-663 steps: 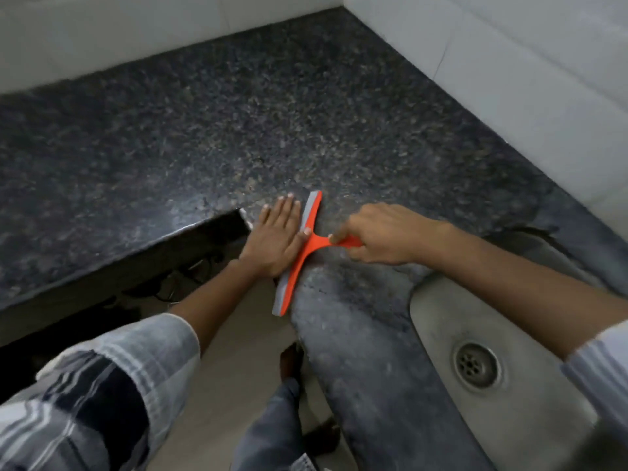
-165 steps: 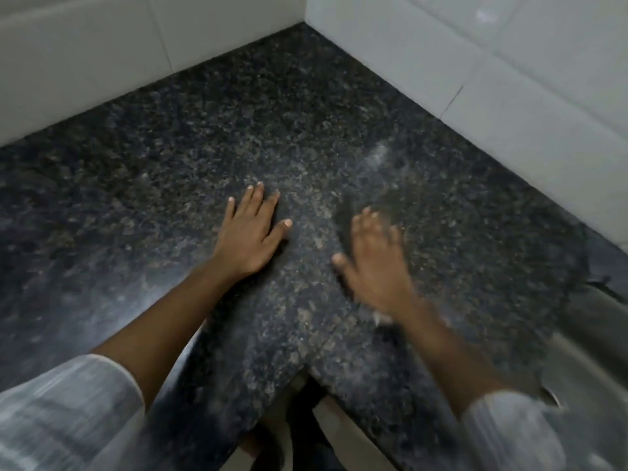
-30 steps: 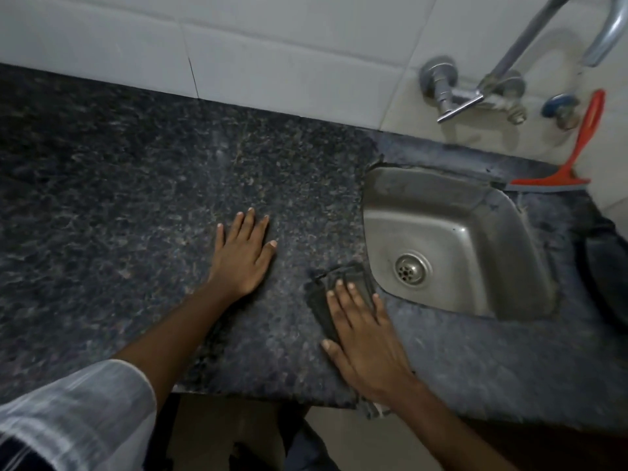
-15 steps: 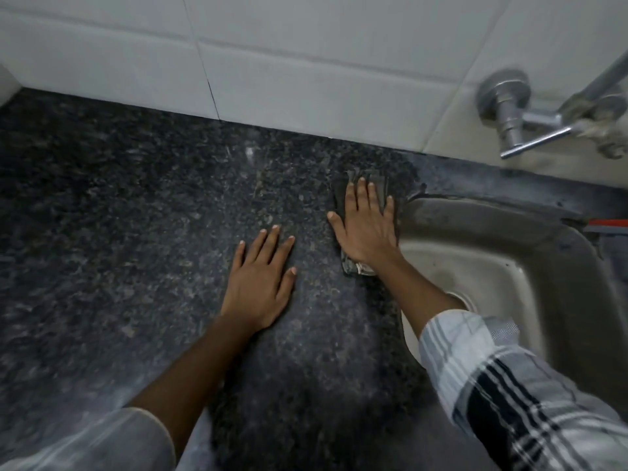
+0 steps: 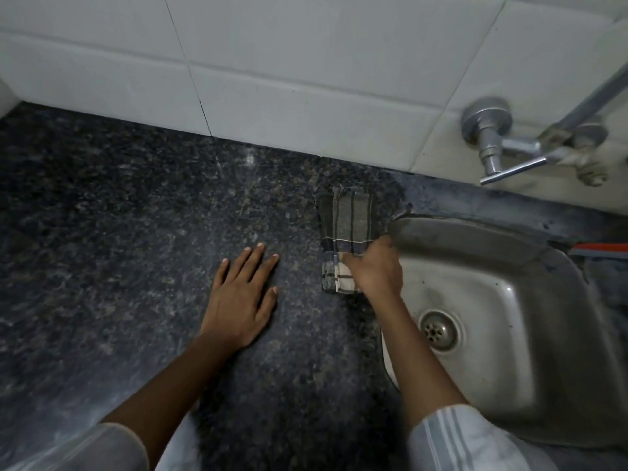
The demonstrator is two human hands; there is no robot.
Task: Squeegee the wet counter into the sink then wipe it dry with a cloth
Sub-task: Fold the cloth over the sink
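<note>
A folded checked cloth (image 5: 346, 222) lies flat on the dark speckled granite counter (image 5: 136, 232), just left of the steel sink (image 5: 530, 334) and close to the back wall. My right hand (image 5: 375, 266) pinches the cloth's near edge, fingers curled on it. My left hand (image 5: 243, 294) rests flat on the counter, fingers spread, left of the cloth and apart from it. A sliver of the orange squeegee (image 5: 601, 248) shows at the right edge behind the sink.
White tiled wall (image 5: 272, 79) runs along the back of the counter. A metal tap (image 5: 503, 147) juts from the wall above the sink. The sink drain (image 5: 438, 329) lies right of my right forearm.
My right hand has slid back from lying flat on the cloth to gripping its near edge, baring most of the cloth. The left hand stays planted on the counter.
</note>
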